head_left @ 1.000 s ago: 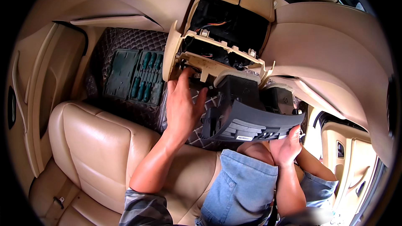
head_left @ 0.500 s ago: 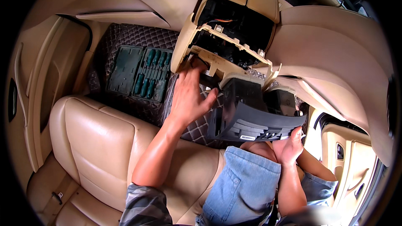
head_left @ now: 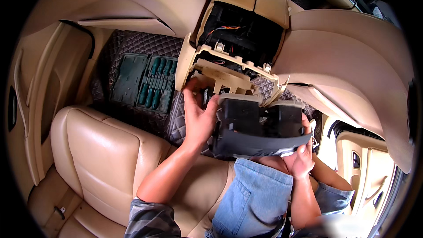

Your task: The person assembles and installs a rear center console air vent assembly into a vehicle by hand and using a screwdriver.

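A black rear console panel with two box-shaped housings (head_left: 260,144) has come away from the beige centre console (head_left: 185,57). My right hand (head_left: 300,162) grips its right end, fingers round the edge. At the panel's left, my left hand (head_left: 199,119) has its fingers curled under the console's lower opening, around a small dark part I cannot make out; the thumb is near the panel's upper left corner. The console's upper cavity (head_left: 246,35) shows coloured wires. A beige bracket (head_left: 222,77) stands in the lower opening, with clips along the frame above.
An open screwdriver case (head_left: 150,83) lies on the quilted floor mat (head_left: 136,39) at left. I am on a beige leather seat (head_left: 97,150), my denim-clad legs below the panel. Front seat backs (head_left: 335,53) flank the console, with doors (head_left: 365,158) at both sides.
The panel has tilted, showing more of its housings and less of its face, and moved slightly down from the console. My left hand has dropped a little, its fingers more curled.
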